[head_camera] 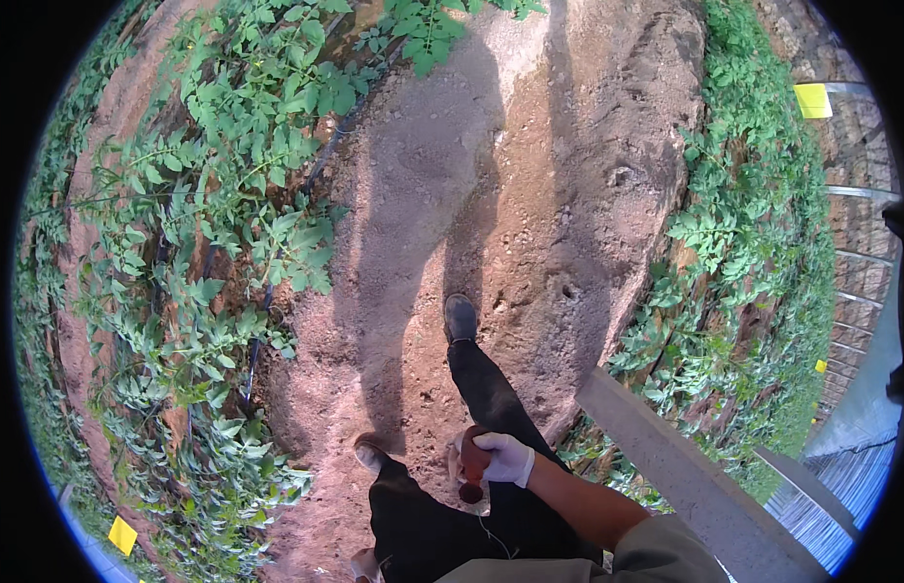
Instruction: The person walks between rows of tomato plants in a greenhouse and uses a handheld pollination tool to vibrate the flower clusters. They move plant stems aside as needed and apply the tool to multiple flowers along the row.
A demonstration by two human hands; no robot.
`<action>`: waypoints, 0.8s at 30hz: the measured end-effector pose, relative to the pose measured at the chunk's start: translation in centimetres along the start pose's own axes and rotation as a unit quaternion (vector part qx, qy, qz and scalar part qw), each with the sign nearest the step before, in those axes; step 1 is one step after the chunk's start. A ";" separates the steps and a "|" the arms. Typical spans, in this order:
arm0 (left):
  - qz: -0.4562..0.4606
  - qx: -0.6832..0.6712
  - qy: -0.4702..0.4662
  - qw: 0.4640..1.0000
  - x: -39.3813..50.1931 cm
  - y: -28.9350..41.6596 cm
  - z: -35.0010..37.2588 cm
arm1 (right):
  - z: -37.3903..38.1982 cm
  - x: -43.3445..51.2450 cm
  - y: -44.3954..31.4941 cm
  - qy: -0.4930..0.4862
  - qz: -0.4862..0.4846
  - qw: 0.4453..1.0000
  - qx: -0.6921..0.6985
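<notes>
My right hand (508,459), in a white glove, is closed around a reddish-brown rounded object (475,458) with a dark round end. Exactly what that object is, I cannot tell. Below it, a thin white string (495,535) hangs in front of my dark trousers. Only a small part of my left hand (366,565) shows at the bottom edge, beside my left leg; its fingers are hidden. Both my shoes are on a bare soil path (422,350), the right one ahead of the left.
Tomato plants (262,167) sprawl along the left, with a dark irrigation hose (324,157) among them. More green plants (721,240) line the right side. A slanting concrete post (685,466) stands close by my right arm. Yellow cards (812,100) hang near the rows.
</notes>
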State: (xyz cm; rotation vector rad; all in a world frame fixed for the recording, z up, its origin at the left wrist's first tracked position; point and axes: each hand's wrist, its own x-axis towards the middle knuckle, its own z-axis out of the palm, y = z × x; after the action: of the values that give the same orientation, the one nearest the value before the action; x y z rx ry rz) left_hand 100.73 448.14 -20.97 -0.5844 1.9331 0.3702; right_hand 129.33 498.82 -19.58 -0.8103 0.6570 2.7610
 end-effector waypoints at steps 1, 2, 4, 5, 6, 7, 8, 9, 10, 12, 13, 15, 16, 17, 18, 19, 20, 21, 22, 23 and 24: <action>0.004 0.056 -0.002 0.998 -0.9 0.3 1.2 | 0.6 -1.1 -2.4 0.011 -0.004 1.000 -0.015; 0.008 0.111 -0.004 0.994 -1.8 0.6 2.2 | 1.2 -2.2 -4.9 0.021 -0.006 0.999 -0.030; -0.037 0.038 -0.051 0.997 -5.5 1.5 6.0 | 4.9 -4.3 -9.6 0.044 -0.028 0.997 -0.056; -0.054 0.001 -0.078 0.996 -7.4 4.2 8.6 | 4.7 -5.5 -11.5 0.038 -0.038 0.997 -0.063; -0.039 0.013 -0.066 0.997 -7.6 5.5 9.9 | 5.3 -5.6 -13.2 0.022 -0.042 0.996 -0.069; -0.025 0.025 -0.054 0.998 -7.6 6.5 11.3 | 6.0 -5.8 -14.5 0.018 -0.049 0.995 -0.081; -0.010 0.034 -0.035 0.999 -7.4 7.6 12.5 | 7.8 -5.4 -15.5 0.007 -0.053 0.994 -0.092; 0.029 0.156 -0.010 0.987 -7.0 9.1 13.2 | 9.3 -5.5 -16.1 0.005 -0.057 0.993 -0.102; 0.048 0.162 -0.028 0.985 -6.1 10.9 14.0 | 10.3 -5.3 -16.2 0.015 -0.052 0.994 -0.099; 0.050 0.081 -0.005 0.995 -7.2 19.0 17.7 | 12.1 -4.1 -17.6 0.023 -0.065 0.991 -0.112; 0.110 0.063 0.008 0.992 -6.3 21.3 18.9 | 13.2 -2.9 -18.3 -0.023 -0.060 0.986 -0.153; 0.165 -0.001 0.012 0.986 -5.8 27.2 21.8 | 14.9 -0.8 -19.5 -0.004 -0.028 0.987 -0.160; 0.202 -0.053 0.013 0.978 -6.9 30.2 23.6 | 16.0 0.7 -20.2 -0.022 -0.005 0.986 -0.165; 0.218 -0.045 0.023 0.975 -7.8 32.8 24.7 | 15.8 2.2 -20.8 -0.016 -0.004 0.987 -0.161; 0.229 -0.041 0.026 0.972 -8.6 35.0 26.3 | 15.7 3.5 -21.5 -0.002 -0.003 0.987 -0.161; 0.243 -0.037 0.032 0.969 -9.1 36.8 27.9 | 15.8 4.8 -22.6 -0.030 0.039 0.987 -0.151; 0.257 -0.053 0.044 0.964 -9.2 38.0 29.6 | 15.5 6.2 -23.6 -0.086 0.079 0.986 -0.117; 0.268 -0.065 0.063 0.959 -9.4 38.7 30.8 | 15.8 7.8 -24.5 -0.086 0.098 0.985 -0.116; 0.275 -0.077 0.073 0.956 -9.9 39.4 32.4 | 16.2 8.8 -25.6 -0.078 0.109 0.984 -0.121; 0.292 -0.053 0.091 0.951 -10.6 40.2 33.8 | 16.6 10.0 -26.5 -0.071 0.120 0.983 -0.123; 0.299 -0.070 0.096 0.947 -11.2 41.6 35.6 | 17.1 11.0 -27.5 -0.059 0.131 0.980 -0.136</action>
State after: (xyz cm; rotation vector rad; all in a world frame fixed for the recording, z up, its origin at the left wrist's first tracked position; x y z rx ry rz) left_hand 108.66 503.24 -25.74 -0.1056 2.2645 0.8644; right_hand 120.37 531.71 -22.71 -0.6399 0.3935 3.1602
